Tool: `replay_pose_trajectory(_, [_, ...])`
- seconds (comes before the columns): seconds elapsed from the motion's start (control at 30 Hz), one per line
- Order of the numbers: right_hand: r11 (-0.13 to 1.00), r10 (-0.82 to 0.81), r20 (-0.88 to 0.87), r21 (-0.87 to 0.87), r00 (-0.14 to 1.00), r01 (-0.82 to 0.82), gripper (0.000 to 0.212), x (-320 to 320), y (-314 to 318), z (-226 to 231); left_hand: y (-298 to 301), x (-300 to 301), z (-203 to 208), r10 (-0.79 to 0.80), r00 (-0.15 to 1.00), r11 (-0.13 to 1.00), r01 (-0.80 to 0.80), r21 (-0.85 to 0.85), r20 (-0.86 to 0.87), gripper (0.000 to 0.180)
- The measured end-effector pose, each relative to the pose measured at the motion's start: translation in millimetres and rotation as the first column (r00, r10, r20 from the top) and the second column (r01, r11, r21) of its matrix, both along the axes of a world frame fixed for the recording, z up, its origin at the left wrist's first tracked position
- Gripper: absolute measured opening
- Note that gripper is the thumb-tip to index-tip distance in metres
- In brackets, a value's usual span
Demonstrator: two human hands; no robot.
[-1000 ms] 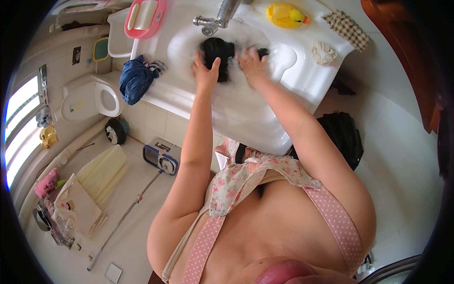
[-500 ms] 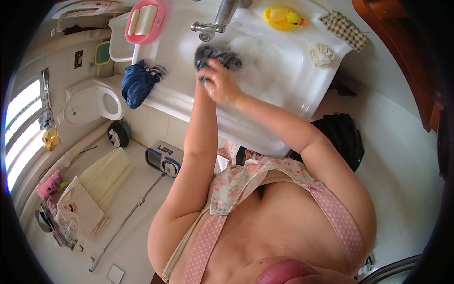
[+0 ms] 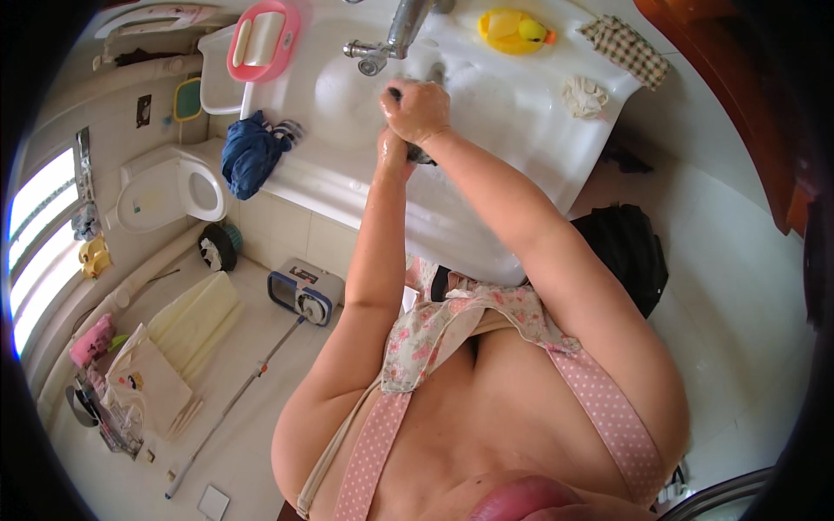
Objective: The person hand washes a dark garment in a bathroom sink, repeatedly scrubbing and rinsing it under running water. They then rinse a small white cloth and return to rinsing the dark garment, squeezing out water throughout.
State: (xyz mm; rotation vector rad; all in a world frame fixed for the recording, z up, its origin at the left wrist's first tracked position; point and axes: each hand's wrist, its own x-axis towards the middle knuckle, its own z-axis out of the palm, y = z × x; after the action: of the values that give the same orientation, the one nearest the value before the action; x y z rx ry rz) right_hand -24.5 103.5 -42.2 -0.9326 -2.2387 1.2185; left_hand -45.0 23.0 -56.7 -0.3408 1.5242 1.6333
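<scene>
Fingers of the right hand (image 3: 420,113) were curled into a fist around a dark cloth (image 3: 421,156), which showed on the near side and poked out at the far left. The left hand (image 3: 393,148) sat just nearer, its fingers mostly hidden, so their grip could not be told. Both forearms (image 3: 376,239) stretched far over the sink (image 3: 499,187), the right slanting leftward, hands close together near the faucet (image 3: 406,33).

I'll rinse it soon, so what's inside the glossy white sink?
White foamy suds lie in the glossy white sink. Over it, the right hand grips a dark, soft fabric piece against the left hand. The hands cover much of the fabric and the sink beneath.
</scene>
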Motion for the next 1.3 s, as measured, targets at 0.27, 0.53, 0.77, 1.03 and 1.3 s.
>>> replay_pose_trajectory(0.27, [0.908, 0.03, 0.224, 0.401, 0.974, -0.12, 0.032, 44.7, 37.9, -81.5, -31.0, -26.8, 15.4, -0.504, 0.835, 0.831, 0.4, -0.386, -0.22, 0.056])
replay_pose_trajectory(0.53, [0.716, 0.585, 0.561, -0.017, 0.586, -0.698, 0.046, 53.4, 15.5, -129.7, -20.4, -27.4, -49.9, -0.831, 0.447, 0.423, 0.12, -0.898, -0.331, 0.059])
replay_pose_trajectory(0.77, [0.976, 0.049, -0.072, -0.209, 0.996, -0.063, 0.023, 15.8, -23.4, -30.0, 1.1, -45.1, -30.9, -0.019, 0.931, 0.944, -0.103, 0.313, 0.364, 0.05])
replay_pose_trajectory(1.03, [0.957, 0.192, -0.014, 0.223, 0.981, -0.184, 0.031, 27.3, -61.5, 44.7, -14.8, -19.2, 14.1, 0.109, 0.979, 0.817, -0.188, 0.546, 0.174, 0.043])
replay_pose_trajectory(1.3, [0.992, -0.067, -0.057, 0.1, 0.996, 0.073, 0.017, -4.3, -2.5, 13.0, 1.7, -7.1, -4.1, 0.041, 0.998, 0.998, -0.043, 0.04, 0.049, 0.041])
